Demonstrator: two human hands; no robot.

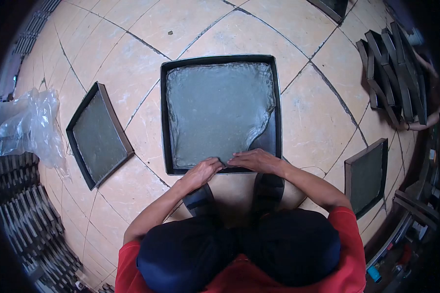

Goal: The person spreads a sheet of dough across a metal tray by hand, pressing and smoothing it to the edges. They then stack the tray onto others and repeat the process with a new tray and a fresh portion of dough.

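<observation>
A square dark metal tray point(278, 132) lies on the floor in front of me, holding a soft grey-green dough-like sheet point(215, 110). The sheet covers most of the tray, but its lower right corner leaves bare metal, and its edge there is curved and ragged. At the near wall, my left hand point(203, 173) is closed, its fingers bunched on the sheet's edge. Just right of it, my right hand point(255, 161) reaches over the wall with fingers pressed together at the same edge. Both sets of fingertips nearly meet; they partly hide what they grip.
Filled trays stand on the tiled floor point(308, 102): a left one point(115, 119) and a right one point(348, 188). Clear plastic sheeting point(32, 124) lies far left, above stacked dark trays point(29, 215). Another person's hand point(432, 119) touches a tray stack point(393, 73) at right.
</observation>
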